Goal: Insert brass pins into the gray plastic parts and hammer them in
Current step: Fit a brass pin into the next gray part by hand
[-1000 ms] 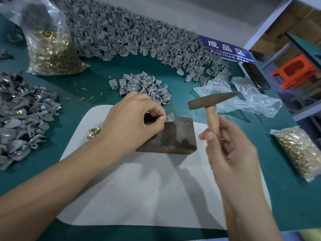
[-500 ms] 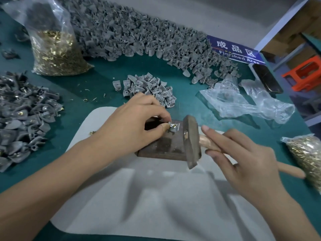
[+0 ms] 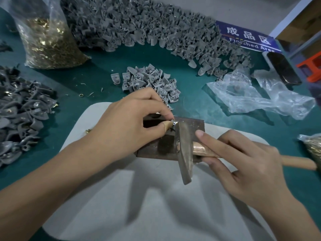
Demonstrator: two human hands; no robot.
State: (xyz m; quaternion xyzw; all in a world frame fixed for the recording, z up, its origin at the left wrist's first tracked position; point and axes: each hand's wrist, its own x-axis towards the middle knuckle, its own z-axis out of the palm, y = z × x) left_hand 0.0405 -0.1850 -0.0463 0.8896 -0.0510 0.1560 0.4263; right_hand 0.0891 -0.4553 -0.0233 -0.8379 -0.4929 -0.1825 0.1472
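Pinching a small gray plastic part (image 3: 174, 122) on the dark metal block (image 3: 194, 126) at frame centre, the left hand (image 3: 128, 126) steadies it while the right hand (image 3: 243, 160) grips the wooden-handled hammer (image 3: 185, 150), its head touching the part.

One head-worn wide-angle camera looks forward and down, close over the green table (image 3: 191, 87).

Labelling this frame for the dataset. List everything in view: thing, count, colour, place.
part: one, gray, pinched on block
block: one, dark brown, on mat
hammer: one, steel head, wooden handle, head at part
mat: one, light gray, centre
parts piles: three, gray, back, middle, left
pin bags: two, brass, back left, right edge
empty bags: clear, right
sign: one, blue, back right
phone: one, black, by sign
left hand: pinches part
right hand: grips hammer
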